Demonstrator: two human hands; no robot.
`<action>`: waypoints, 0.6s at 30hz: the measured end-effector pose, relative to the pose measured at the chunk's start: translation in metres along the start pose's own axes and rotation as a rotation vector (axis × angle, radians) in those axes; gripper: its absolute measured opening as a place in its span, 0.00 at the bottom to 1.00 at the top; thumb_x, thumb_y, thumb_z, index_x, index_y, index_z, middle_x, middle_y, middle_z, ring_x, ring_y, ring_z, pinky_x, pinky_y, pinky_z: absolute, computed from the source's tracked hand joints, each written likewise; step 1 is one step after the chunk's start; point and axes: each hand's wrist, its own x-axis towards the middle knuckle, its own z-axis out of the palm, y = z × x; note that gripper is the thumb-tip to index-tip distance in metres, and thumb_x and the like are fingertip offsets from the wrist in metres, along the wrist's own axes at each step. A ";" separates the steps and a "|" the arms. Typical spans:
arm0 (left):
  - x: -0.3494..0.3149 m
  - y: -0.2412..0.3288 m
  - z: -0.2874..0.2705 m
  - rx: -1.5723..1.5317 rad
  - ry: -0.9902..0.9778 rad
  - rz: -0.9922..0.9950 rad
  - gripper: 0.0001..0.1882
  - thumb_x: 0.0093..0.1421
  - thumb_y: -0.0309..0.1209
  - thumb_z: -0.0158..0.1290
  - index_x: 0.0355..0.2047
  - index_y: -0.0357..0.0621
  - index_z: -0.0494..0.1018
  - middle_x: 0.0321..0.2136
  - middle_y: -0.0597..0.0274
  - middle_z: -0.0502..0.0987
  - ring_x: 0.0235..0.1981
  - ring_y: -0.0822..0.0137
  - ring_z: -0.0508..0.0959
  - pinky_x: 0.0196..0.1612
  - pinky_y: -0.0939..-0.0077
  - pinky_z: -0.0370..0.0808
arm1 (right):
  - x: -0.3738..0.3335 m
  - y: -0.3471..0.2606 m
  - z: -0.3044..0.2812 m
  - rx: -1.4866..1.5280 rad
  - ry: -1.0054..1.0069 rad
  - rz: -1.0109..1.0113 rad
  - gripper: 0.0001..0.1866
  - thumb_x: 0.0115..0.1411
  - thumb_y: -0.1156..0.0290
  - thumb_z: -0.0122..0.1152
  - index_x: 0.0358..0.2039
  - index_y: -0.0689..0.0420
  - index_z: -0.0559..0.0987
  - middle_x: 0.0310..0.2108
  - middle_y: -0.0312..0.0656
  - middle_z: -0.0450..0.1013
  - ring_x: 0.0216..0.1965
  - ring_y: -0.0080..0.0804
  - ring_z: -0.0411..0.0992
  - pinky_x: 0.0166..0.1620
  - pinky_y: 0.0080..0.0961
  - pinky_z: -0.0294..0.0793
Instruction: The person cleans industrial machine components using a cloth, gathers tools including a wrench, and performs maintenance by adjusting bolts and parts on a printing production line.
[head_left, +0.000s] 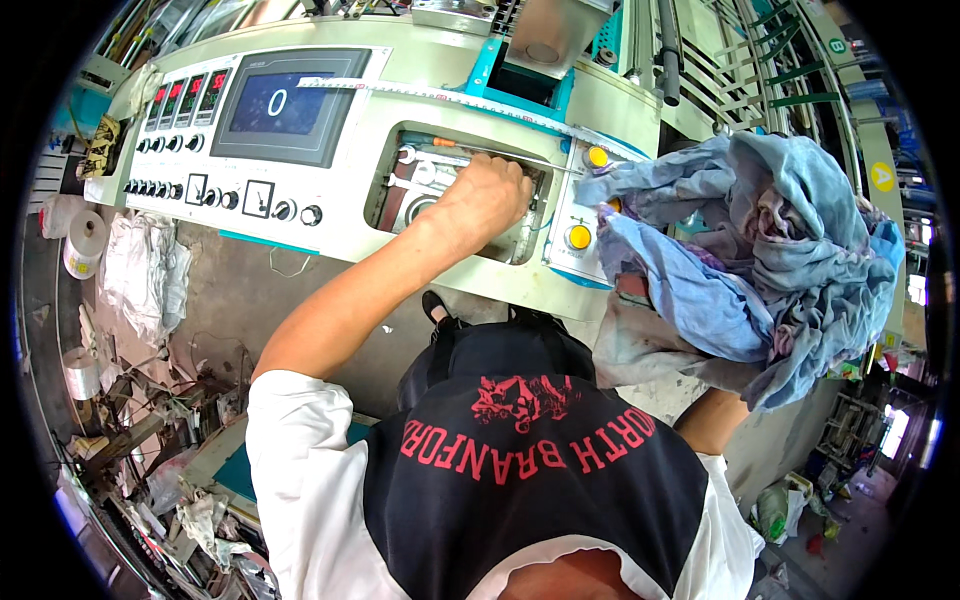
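Observation:
My left hand (487,197) reaches down into a rectangular recess in the machine's pale top, its knuckles up and fingers curled closed. Whatever the fingertips hold, if anything, is hidden beneath the hand. Around it in the recess lie metal wrenches (428,174). A screwdriver with an orange handle (443,143) lies along the far side, just beyond my knuckles. At the right, a big crumpled bundle of blue and grey cloths (800,250) lies over my right forearm (715,415). That bundle covers my right hand, so its fingers do not show.
A control panel with a screen (275,105) and knobs stands left of the recess. A tape-measure strip (440,97) runs along the machine's top. Yellow buttons (578,237) sit beside the cloths. White thread cones (84,243) and scraps lie at the left.

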 end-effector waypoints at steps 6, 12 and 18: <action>-0.011 -0.006 -0.004 -0.196 0.181 0.036 0.09 0.51 0.28 0.53 0.34 0.43 0.71 0.29 0.60 0.73 0.33 0.62 0.77 0.35 0.67 0.73 | -0.006 -0.007 0.010 -0.022 -0.017 -0.015 0.40 0.51 0.80 0.59 0.65 0.60 0.56 0.60 0.50 0.63 0.59 0.39 0.64 0.60 0.34 0.64; -0.065 -0.047 -0.055 -0.723 0.653 -0.443 0.11 0.55 0.19 0.55 0.40 0.36 0.72 0.32 0.53 0.73 0.33 0.56 0.76 0.37 0.70 0.73 | -0.009 -0.017 0.026 -0.064 -0.030 -0.034 0.41 0.50 0.80 0.61 0.65 0.60 0.57 0.61 0.49 0.63 0.60 0.39 0.63 0.61 0.33 0.63; -0.134 -0.050 -0.074 -0.994 1.081 -0.976 0.09 0.69 0.29 0.45 0.39 0.36 0.71 0.25 0.66 0.72 0.25 0.78 0.70 0.29 0.83 0.67 | -0.025 -0.039 0.062 -0.174 -0.127 -0.057 0.42 0.49 0.80 0.62 0.65 0.59 0.58 0.61 0.48 0.62 0.61 0.38 0.62 0.61 0.33 0.62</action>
